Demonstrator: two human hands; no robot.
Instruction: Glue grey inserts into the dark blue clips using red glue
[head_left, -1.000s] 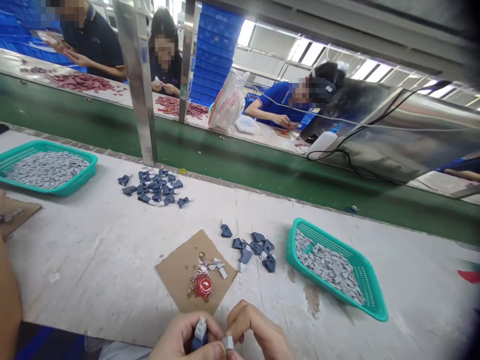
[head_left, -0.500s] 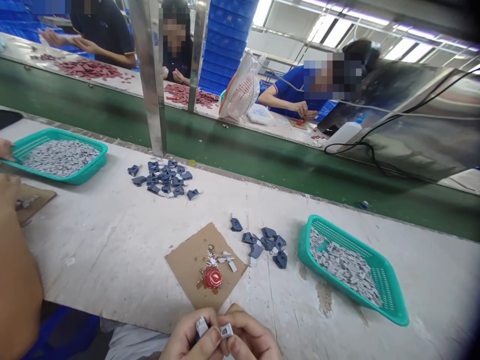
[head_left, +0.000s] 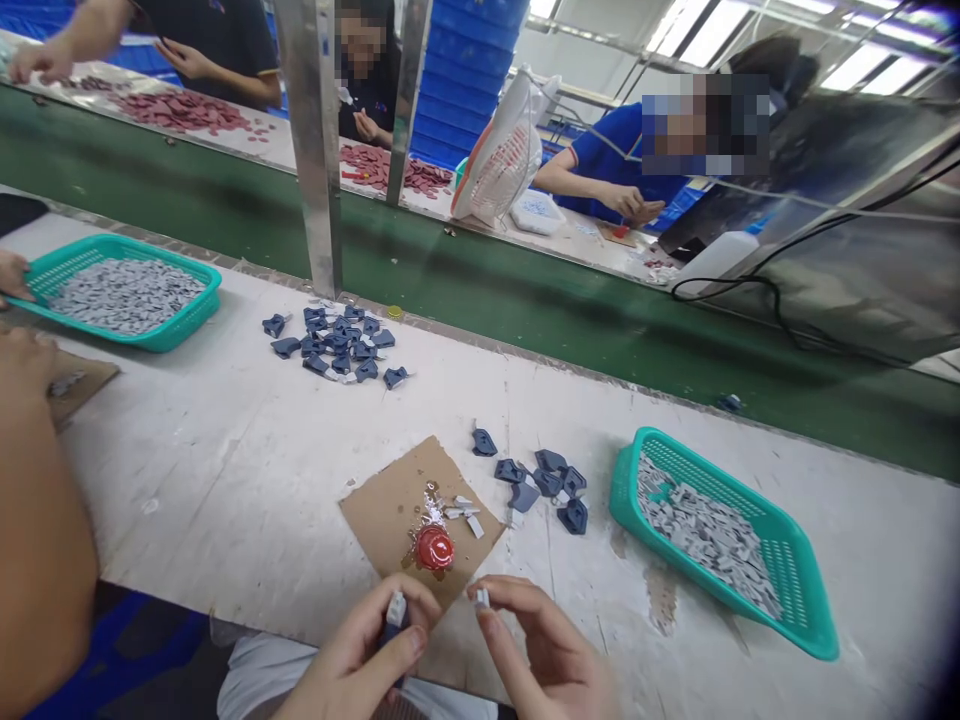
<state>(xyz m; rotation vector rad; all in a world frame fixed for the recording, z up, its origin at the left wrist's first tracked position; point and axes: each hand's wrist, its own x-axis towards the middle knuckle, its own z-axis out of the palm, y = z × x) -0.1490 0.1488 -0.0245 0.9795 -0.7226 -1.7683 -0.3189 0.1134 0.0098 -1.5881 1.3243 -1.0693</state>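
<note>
Just above the table's near edge, the left hand is curled around a dark blue part, whose gray end points up. Beside it but apart, the right hand pinches a small gray piece narrowly between thumb and fingertip. Beyond both hands lies a square of cardboard, its nearest corner partly hidden by them. A red cup sits on the cardboard by a shiny wet patch, with several loose gray strips towards its right corner. Past that corner is a small cluster of blue pieces; a bigger heap lies near the table's far edge. To the right, a green basket holds many gray bits. At the left, another person's hand touches a second basket's rim.
</note>
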